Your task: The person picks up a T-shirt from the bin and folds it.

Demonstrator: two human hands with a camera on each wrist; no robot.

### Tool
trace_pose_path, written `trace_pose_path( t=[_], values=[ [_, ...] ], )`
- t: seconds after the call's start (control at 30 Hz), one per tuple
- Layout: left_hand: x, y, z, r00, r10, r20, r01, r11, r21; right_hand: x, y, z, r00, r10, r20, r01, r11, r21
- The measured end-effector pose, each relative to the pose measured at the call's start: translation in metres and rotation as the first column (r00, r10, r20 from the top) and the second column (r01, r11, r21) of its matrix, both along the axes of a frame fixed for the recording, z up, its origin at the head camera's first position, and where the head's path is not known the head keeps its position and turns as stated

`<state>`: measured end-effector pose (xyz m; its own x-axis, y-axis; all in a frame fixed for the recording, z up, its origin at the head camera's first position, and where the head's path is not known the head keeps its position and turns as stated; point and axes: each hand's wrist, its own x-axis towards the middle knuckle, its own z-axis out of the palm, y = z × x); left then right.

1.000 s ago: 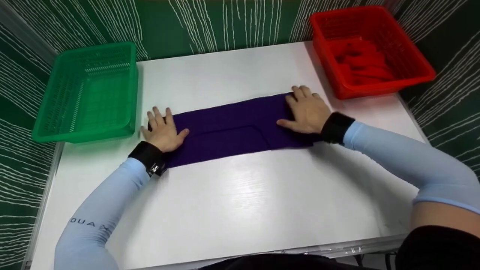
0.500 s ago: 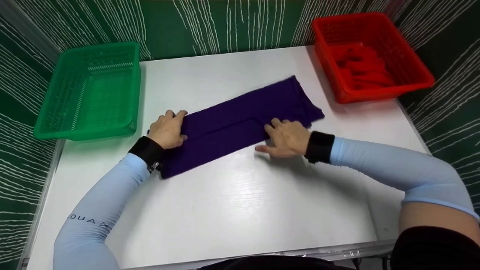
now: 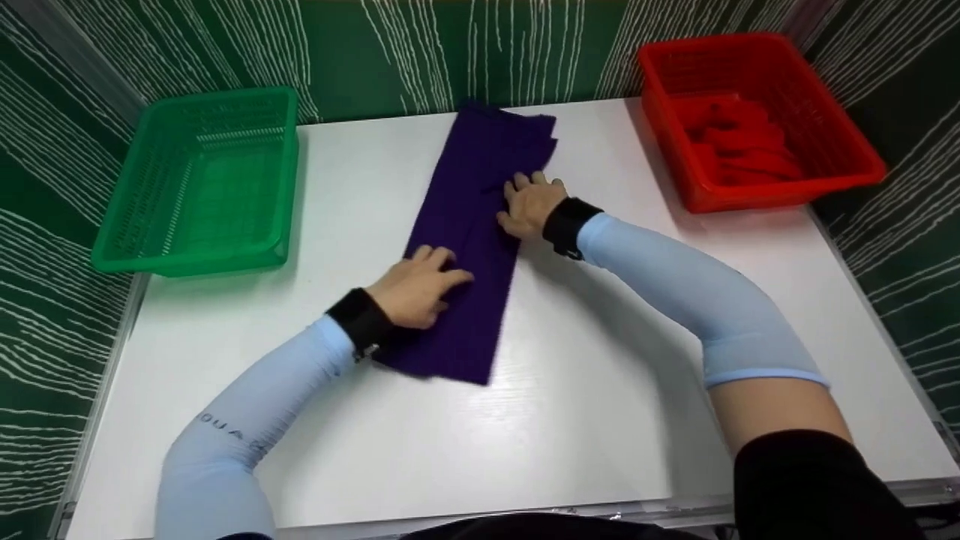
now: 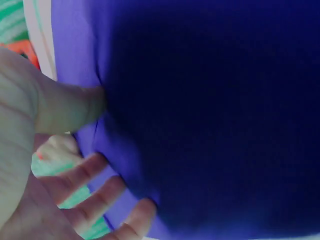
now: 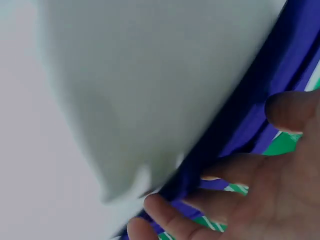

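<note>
A folded dark purple cloth [image 3: 474,225] lies lengthwise on the white table, its far end reaching the back edge and its layered ends uneven. My left hand [image 3: 416,292] rests on the left side of its near half, fingers spread. In the left wrist view the thumb and fingertips touch the cloth [image 4: 210,110], which fills most of that view. At the right edge of the far half, my right hand [image 3: 532,206] touches the fabric with spread, slightly bent fingers. The right wrist view shows those fingers along the cloth's edge [image 5: 240,125], with bare tabletop beside it.
An empty green basket [image 3: 289,195] stands at the back left of the white table [image 3: 600,420]. At the back right a red basket [image 3: 757,196] holds red cloth items [image 3: 742,142]. Green walls with white streaks [image 3: 525,52] enclose the back and sides.
The purple cloth has turned from lying crosswise to nearly lengthwise, its right end swinging to the back. My left hand has moved right; my right hand went nearer, then away toward the back.
</note>
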<state>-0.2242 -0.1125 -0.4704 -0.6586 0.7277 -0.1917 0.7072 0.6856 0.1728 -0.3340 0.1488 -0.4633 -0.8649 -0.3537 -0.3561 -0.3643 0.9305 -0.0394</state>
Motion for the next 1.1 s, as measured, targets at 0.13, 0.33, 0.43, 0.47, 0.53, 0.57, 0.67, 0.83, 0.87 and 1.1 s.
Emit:
trace_pose_path(
  t=[0.13, 0.33, 0.43, 0.47, 0.53, 0.57, 0.67, 0.83, 0.87, 1.1],
  values=[
    [0.003, 0.038, -0.002, 0.997, 0.060, 0.042, -0.059, 0.998, -0.038, -0.019, -0.001, 0.000, 1.000, -0.014, 0.011, 0.015, 0.997, -0.076],
    [0.004, 0.079, -0.004, 0.986, 0.153, 0.064, -0.150, 0.987, -0.063, -0.045, 0.011, -0.013, 0.999, -0.037, 0.039, 0.044, 0.984, -0.172],
    [0.003, 0.086, -0.006, 0.982, 0.181, 0.059, -0.177, 0.982, -0.061, -0.048, 0.017, -0.022, 0.999, -0.016, 0.034, 0.022, 0.976, -0.215],
    [0.004, 0.086, -0.005, 0.981, 0.186, 0.055, -0.183, 0.981, -0.058, -0.045, 0.018, -0.022, 1.000, -0.004, 0.026, 0.010, 0.973, -0.229],
    [0.005, 0.082, -0.005, 0.983, 0.178, 0.041, -0.176, 0.984, -0.040, -0.033, 0.021, -0.024, 1.000, 0.032, 0.000, -0.031, 0.969, -0.244],
    [0.007, 0.078, -0.004, 0.987, 0.160, 0.031, -0.159, 0.987, -0.027, -0.024, 0.023, -0.024, 0.998, 0.053, -0.022, -0.057, 0.969, -0.242],
    [0.018, 0.064, -0.004, 0.997, 0.076, -0.006, -0.076, 0.997, 0.015, 0.012, 0.029, -0.025, 0.980, 0.152, -0.127, -0.178, 0.959, -0.222],
    [0.043, 0.040, -0.007, 0.996, -0.094, 0.012, 0.093, 0.994, 0.061, 0.080, 0.045, -0.032, 0.806, 0.428, -0.408, -0.541, 0.813, -0.215],
    [0.047, 0.036, -0.007, 0.993, -0.119, 0.027, 0.117, 0.992, 0.055, 0.093, 0.049, -0.034, 0.768, 0.471, -0.435, -0.600, 0.766, -0.231],
    [0.064, 0.024, -0.003, 0.983, -0.181, 0.030, 0.182, 0.983, -0.028, 0.149, 0.069, -0.035, 0.695, 0.613, -0.376, -0.718, 0.617, -0.321]
  ],
)
